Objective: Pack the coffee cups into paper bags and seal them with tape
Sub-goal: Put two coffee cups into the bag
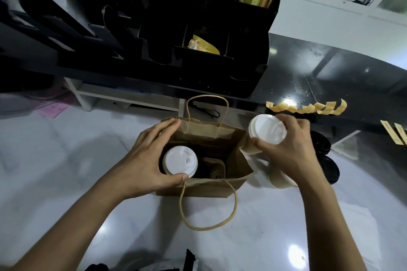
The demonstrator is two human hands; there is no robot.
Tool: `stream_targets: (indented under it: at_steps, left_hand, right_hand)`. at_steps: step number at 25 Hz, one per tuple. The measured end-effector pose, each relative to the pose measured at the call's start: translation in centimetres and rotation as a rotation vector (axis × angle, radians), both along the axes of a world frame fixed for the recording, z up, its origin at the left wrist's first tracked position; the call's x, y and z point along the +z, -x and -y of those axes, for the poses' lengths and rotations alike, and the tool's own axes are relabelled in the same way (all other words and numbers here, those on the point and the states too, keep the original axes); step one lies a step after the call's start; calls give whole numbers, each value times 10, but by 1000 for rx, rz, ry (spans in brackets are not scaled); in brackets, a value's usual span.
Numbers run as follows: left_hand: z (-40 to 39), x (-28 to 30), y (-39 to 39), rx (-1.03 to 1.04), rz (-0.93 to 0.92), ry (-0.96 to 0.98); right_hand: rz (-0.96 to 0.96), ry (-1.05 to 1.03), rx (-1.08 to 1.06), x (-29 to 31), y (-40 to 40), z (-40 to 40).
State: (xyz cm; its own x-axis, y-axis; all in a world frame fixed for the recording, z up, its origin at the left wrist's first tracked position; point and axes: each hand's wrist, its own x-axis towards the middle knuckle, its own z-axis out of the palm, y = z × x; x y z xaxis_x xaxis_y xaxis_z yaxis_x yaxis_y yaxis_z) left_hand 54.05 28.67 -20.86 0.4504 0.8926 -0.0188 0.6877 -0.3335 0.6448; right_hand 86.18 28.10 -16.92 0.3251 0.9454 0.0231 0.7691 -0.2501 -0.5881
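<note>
Right hand grips a lidded coffee cup beside the open paper bag; left hand, fingers spread, steadies the rim—clipping it risks a spill.

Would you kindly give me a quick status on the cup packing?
Left hand spreads the paper bag open, one cup inside. Right hand grips second cup beside the bag. Nothing blocking the free slot.
</note>
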Motion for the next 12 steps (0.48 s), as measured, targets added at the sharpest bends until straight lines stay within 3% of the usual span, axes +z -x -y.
stream_targets:
  at_steps: [7,12]
  left_hand:
    - [1,2,1,9,-4,10]
    - [2,1,1,5,6,1]
  right_hand:
    - [62,-196,32,57,9,16]
    - [2,-282,116,80,17,32]
